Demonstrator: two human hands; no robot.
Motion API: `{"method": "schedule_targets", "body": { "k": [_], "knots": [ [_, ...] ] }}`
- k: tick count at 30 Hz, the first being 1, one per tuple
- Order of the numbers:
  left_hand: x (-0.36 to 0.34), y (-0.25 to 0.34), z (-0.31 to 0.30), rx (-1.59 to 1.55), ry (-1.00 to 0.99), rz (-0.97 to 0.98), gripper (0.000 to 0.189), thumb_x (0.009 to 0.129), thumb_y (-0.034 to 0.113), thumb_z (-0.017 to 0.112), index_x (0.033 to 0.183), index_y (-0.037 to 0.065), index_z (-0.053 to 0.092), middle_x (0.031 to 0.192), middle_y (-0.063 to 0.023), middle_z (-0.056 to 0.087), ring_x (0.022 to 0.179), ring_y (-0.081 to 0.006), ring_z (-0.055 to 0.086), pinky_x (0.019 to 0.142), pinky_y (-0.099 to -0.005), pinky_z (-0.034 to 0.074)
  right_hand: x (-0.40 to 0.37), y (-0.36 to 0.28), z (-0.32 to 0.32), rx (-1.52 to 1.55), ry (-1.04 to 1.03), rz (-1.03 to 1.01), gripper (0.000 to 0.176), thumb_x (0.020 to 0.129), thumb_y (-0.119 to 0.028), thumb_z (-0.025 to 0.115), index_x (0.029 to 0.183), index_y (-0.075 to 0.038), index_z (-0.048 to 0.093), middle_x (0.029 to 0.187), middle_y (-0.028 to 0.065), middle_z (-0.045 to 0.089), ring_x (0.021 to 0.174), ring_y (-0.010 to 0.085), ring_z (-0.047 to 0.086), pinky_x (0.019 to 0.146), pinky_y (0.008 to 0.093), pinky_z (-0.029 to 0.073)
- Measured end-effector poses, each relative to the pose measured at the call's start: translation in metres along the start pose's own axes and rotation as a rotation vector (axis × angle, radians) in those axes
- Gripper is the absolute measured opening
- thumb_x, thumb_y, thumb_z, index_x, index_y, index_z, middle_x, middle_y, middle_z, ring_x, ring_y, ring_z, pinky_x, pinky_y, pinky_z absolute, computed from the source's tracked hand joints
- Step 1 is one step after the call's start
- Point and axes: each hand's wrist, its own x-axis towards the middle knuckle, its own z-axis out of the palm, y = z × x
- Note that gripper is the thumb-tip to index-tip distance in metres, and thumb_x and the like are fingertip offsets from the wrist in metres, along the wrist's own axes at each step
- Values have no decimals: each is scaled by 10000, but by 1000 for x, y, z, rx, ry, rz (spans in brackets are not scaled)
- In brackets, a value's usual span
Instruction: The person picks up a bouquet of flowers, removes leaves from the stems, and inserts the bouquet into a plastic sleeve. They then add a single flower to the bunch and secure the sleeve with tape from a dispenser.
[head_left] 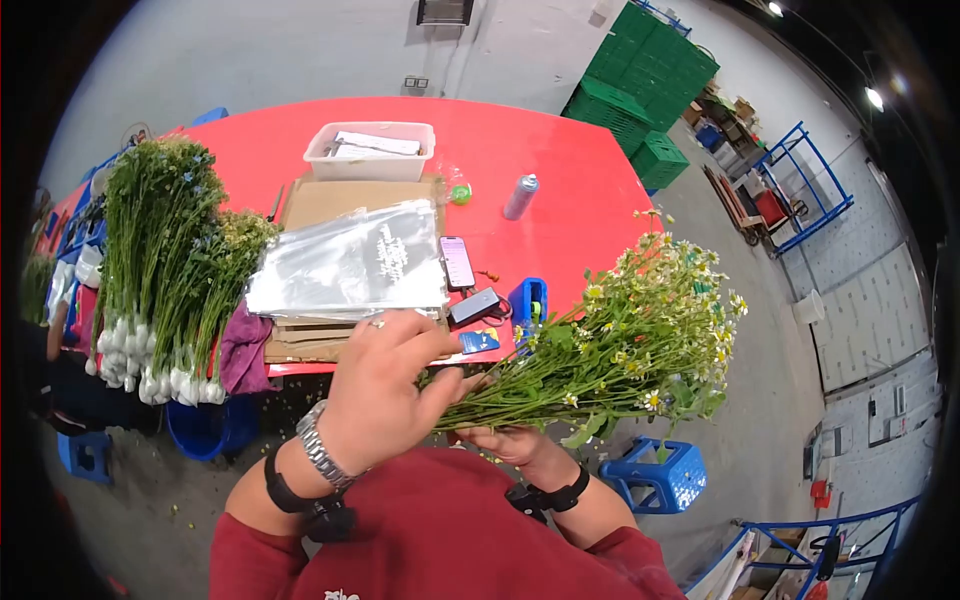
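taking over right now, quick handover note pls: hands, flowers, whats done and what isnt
Left hand: closed over the stems of the daisy bunch, fingers on top.
Right hand: grips the same stems from below.
The bunch is held in the air off the near edge of the red table, flower heads pointing right.
Done: white-ended bundles lie stacked on the table's left side.
Clear sleeves lie mid-table.
Left: the bunch in hand has no sleeve or wrap on it.

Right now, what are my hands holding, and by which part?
Both hands hold one bunch of small white daisies by its lower stems. The left hand wraps over the stems from above, and the right hand grips them from underneath.
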Motion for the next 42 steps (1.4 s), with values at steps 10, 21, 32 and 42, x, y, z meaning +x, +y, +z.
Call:
{"method": "schedule_targets", "body": {
  "k": [10,21,32,42],
  "knots": [
    [27,5,39,-555,161,-122,164,796,78,728,915,14,634,712,-93,609,643,-203,625,607,-341,491,-11,5,1,-300,-83,22,180,985,-74,591,1110,15,686,1068,93,702,996,213,649,881,333,512],
    [20,12,34,-760,-62,-237,96,875,48,681,890,-13,608,714,-20,574,645,-53,505,576,-262,442,-20,16,1,-109,-60,163,151,959,-121,620,1077,-32,653,1007,49,671,925,201,628,837,358,513],
    [2,7,31,-626,-87,-198,102,878,67,677,855,-15,621,630,-43,560,579,-67,508,553,-270,449,-19,11,8,-102,-43,62,140,960,-135,628,1058,-48,677,997,55,680,935,191,634,855,351,512],
    [-18,3,31,-722,-8,-300,178,866,15,697,1043,-3,710,848,3,669,685,-63,594,645,-242,509,-18,6,0,75,-113,32,185,984,-126,617,1123,-5,628,1138,81,631,1040,211,612,894,362,500]
  ]
}}
